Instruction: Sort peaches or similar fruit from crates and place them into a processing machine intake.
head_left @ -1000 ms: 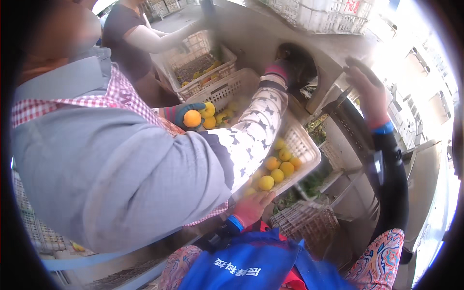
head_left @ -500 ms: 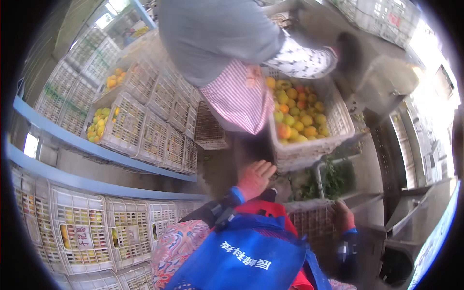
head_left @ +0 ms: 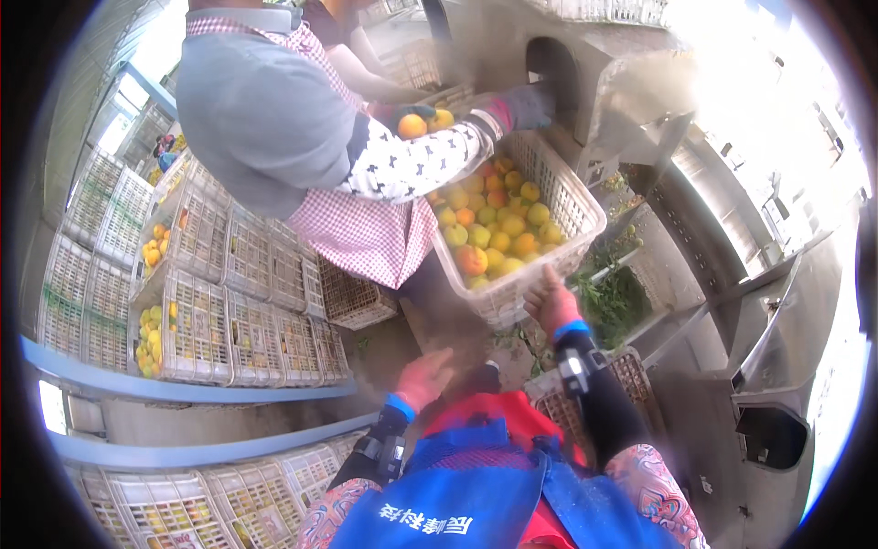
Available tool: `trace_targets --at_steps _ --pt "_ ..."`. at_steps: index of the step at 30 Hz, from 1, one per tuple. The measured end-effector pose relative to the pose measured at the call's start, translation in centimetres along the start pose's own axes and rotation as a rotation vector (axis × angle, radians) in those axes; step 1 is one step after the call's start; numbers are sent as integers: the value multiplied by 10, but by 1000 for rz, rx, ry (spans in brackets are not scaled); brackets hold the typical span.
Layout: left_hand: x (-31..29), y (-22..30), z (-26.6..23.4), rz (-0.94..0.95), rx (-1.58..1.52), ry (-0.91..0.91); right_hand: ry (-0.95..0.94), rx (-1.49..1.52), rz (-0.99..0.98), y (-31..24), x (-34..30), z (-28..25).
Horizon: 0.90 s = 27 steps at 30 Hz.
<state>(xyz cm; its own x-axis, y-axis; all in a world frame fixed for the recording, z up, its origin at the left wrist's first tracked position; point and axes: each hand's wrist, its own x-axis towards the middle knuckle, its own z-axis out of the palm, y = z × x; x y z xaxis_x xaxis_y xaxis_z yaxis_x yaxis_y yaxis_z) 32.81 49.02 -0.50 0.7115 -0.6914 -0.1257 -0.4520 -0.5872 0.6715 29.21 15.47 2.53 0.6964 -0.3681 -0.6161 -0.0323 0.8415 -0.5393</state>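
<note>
Our right hand [head_left: 551, 300] has come up, open, touching the fruit crate [head_left: 585, 209]; our left hand [head_left: 422, 377] now hangs open and empty below it.

**Tight quarters around the fruit crate**

The right hand [head_left: 551, 300] sits at the near rim of the white crate [head_left: 585, 215], heaped with fruit [head_left: 494, 229]. Across it, a co-worker's patterned sleeve [head_left: 416, 165] bars the far side, and their checked apron [head_left: 366, 233] closes the left. The grey machine [head_left: 631, 82] walls off the back and right. The left hand [head_left: 422, 377] hangs over a bare patch of floor [head_left: 384, 343], the one open gap, hemmed on its left by stacked crates [head_left: 229, 302] and a blue rail [head_left: 183, 389].
</note>
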Motion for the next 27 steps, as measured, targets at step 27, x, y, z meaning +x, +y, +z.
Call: trace_targets --at_steps 27 --pt "204 83 -117 -32 316 -756 601 69 -144 -21 -36 4"
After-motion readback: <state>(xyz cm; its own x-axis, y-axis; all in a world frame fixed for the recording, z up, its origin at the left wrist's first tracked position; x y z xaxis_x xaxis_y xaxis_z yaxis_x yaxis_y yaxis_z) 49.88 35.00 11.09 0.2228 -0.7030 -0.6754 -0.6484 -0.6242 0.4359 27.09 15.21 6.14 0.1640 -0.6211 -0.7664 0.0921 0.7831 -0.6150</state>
